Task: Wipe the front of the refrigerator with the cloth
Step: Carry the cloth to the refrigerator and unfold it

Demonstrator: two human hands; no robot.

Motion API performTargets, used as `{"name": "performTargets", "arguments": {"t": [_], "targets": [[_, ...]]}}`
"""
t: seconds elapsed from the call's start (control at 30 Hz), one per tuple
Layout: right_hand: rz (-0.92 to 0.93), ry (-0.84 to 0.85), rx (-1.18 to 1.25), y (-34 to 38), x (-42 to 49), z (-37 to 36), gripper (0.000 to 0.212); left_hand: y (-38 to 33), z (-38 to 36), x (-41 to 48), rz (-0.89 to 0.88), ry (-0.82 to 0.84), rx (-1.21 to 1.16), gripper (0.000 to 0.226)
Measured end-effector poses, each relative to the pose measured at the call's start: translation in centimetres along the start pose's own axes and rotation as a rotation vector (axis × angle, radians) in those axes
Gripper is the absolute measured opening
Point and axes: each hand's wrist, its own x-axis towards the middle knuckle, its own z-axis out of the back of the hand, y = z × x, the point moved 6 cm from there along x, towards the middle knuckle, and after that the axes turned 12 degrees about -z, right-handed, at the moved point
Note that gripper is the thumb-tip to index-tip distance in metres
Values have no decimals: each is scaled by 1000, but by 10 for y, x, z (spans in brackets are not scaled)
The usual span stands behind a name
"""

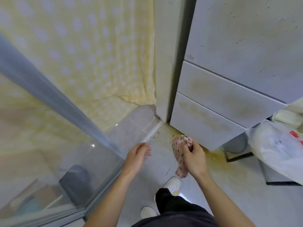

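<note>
Figuring we're at the very bottom of the wiping job here. Our right hand [194, 158] has its fingers and thumb curled round the bunched pink spotted cloth [179, 151], with a tail of it hanging below the hand. It's down low, just by the bottom corner of the refrigerator's [237, 46] lowest drawer [201, 122]. We can't tell if the cloth is actually touching the front or sits just short of it.

Reply: Agreed. Our left hand [136, 157] is idle, fingers loosely curled round nothing, out over the floor [131, 128] and well clear of the fridge. The front looks far from done to us: yellowish smears across both drawers, dark specks all over the upper door [246, 30].

OP: So the next move, we'd guess, is pressing the cloth against that bottom drawer and dragging it across the smears. A wad only cleans a small patch, so we'd probably spread it out a bit. After that it's the middle drawer [221, 90] and the door.

Reply: Yep, and we'd mind the plastic bag [275, 145] crowding the right end of the drawers.
</note>
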Motion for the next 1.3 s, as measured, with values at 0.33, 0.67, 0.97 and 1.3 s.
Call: {"name": "performTargets", "arguments": {"t": [0.33, 0.67, 0.97, 1.3], "targets": [[-27, -129, 121, 42, 57, 11, 12, -84, -60, 93, -120, 195, 68, 18], [171, -208, 197, 156, 99, 51, 12, -219, -123, 170, -431, 445, 132, 19], [418, -318, 134, 286, 105, 84, 14, -343, -171, 207, -873, 800, 267, 41], [600, -396, 12, 368, 95, 132, 29, -437, -186, 223, -1049, 845, 260, 28]]}}
